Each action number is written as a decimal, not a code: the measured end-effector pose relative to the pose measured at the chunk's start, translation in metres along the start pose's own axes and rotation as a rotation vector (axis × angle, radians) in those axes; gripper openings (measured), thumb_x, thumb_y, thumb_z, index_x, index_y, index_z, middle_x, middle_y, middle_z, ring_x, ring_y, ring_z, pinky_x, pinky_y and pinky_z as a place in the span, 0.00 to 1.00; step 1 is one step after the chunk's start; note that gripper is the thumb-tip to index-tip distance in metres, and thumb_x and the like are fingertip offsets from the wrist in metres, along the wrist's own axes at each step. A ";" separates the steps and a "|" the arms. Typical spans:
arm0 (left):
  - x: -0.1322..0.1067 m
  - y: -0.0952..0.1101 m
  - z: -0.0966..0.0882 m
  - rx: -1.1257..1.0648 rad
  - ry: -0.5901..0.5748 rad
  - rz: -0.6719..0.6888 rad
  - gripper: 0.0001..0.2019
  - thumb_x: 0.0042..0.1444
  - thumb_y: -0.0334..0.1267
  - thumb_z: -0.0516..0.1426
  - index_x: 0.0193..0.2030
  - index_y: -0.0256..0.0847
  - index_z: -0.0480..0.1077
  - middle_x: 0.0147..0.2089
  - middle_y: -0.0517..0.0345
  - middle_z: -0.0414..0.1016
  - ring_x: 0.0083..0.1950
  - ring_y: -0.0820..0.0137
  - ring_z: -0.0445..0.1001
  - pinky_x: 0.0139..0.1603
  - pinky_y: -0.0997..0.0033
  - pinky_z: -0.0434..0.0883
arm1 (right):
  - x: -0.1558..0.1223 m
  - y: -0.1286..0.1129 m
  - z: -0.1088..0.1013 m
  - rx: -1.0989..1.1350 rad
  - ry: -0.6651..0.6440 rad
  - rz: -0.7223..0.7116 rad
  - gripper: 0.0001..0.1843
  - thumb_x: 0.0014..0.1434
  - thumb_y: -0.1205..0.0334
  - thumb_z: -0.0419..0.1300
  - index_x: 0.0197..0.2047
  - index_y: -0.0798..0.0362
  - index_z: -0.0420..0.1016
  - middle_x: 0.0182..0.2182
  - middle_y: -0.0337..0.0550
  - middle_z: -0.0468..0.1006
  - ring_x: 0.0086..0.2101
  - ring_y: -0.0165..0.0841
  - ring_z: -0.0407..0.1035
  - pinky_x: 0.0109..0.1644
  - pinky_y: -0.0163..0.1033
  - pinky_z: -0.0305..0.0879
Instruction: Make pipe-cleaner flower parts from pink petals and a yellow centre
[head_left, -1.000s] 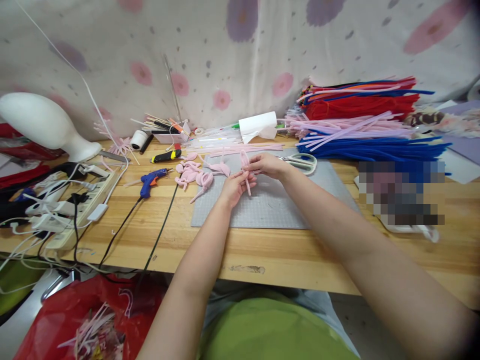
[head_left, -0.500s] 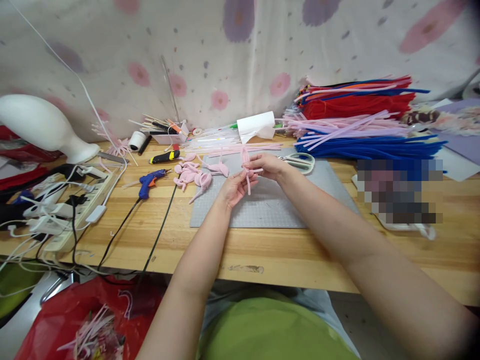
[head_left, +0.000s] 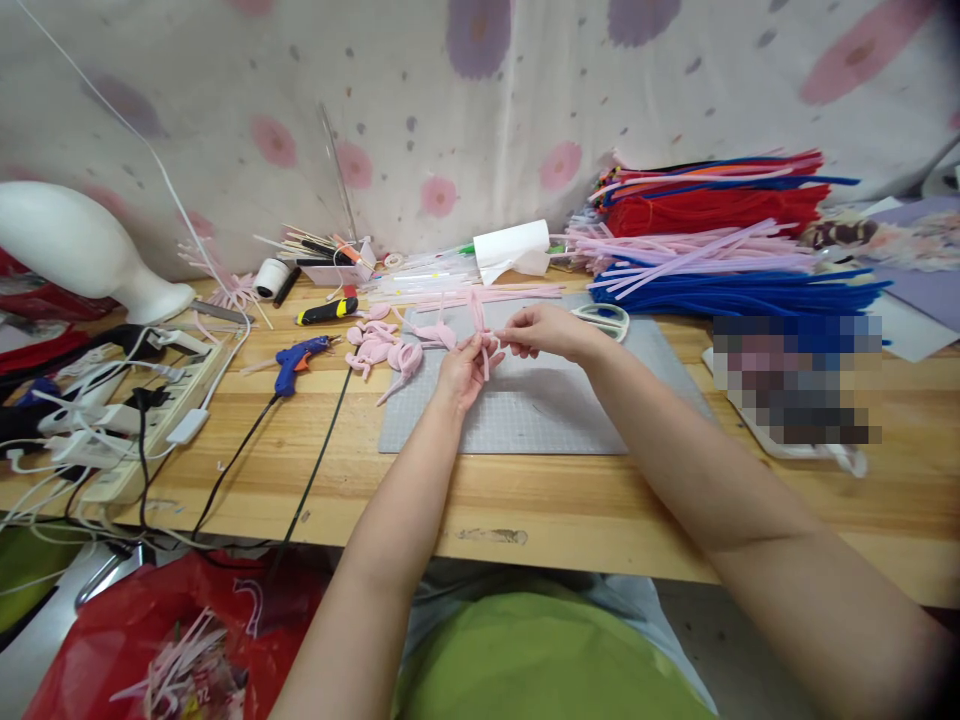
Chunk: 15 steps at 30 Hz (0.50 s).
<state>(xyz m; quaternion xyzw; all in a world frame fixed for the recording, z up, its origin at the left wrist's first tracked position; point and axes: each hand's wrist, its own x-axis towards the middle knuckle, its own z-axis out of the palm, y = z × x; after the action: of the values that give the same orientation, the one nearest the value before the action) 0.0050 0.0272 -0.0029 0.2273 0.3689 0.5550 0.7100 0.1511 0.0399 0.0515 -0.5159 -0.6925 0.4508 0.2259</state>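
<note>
Above the grey cutting mat (head_left: 570, 410), my left hand (head_left: 463, 377) is closed on a bent pink pipe cleaner (head_left: 478, 312), whose loop stands up and whose loose end hangs below the fingers. My right hand (head_left: 534, 332) pinches an end of the same pipe cleaner at its right side. Just left of my hands lie several shaped pink pipe-cleaner pieces (head_left: 379, 350), some coiled. Behind my right hand, scissors (head_left: 606, 320) with pale handles rest on the mat, their blades partly hidden.
A blue hot glue gun (head_left: 294, 362) and a yellow-black utility knife (head_left: 328, 311) lie at the left, near a cable-filled power strip (head_left: 165, 425). Bundles of red, pink and blue pipe cleaners (head_left: 735, 295) are stacked back right. A white foam head (head_left: 82, 245) stands far left.
My right hand has moved a little right, away from my left hand, drawing an end of the pipe cleaner sideways. My left hand keeps its grip.
</note>
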 end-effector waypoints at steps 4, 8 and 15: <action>-0.002 0.000 0.001 0.000 -0.004 -0.010 0.05 0.54 0.30 0.53 0.30 0.35 0.68 0.24 0.61 0.71 0.30 0.79 0.72 0.44 0.70 0.72 | -0.001 0.000 0.003 -0.161 0.119 -0.076 0.14 0.51 0.53 0.55 0.24 0.56 0.70 0.18 0.37 0.68 0.20 0.24 0.58 0.24 0.31 0.52; -0.002 -0.003 0.003 -0.050 -0.001 -0.025 0.07 0.55 0.28 0.51 0.28 0.34 0.68 0.24 0.61 0.70 0.31 0.80 0.72 0.48 0.70 0.70 | -0.002 0.005 0.011 -0.242 0.279 -0.191 0.11 0.49 0.58 0.53 0.21 0.56 0.67 0.18 0.35 0.64 0.22 0.24 0.55 0.27 0.32 0.49; -0.002 -0.006 0.005 -0.157 0.003 -0.068 0.09 0.54 0.24 0.50 0.26 0.31 0.68 0.22 0.61 0.67 0.28 0.81 0.70 0.50 0.71 0.69 | -0.004 0.011 0.023 -0.168 0.420 -0.175 0.08 0.45 0.62 0.53 0.19 0.56 0.65 0.16 0.34 0.61 0.21 0.24 0.53 0.26 0.32 0.48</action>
<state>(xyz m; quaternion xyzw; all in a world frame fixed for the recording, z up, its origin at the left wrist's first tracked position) 0.0124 0.0238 -0.0042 0.1575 0.3327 0.5580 0.7437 0.1407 0.0281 0.0311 -0.5532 -0.7075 0.2532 0.3595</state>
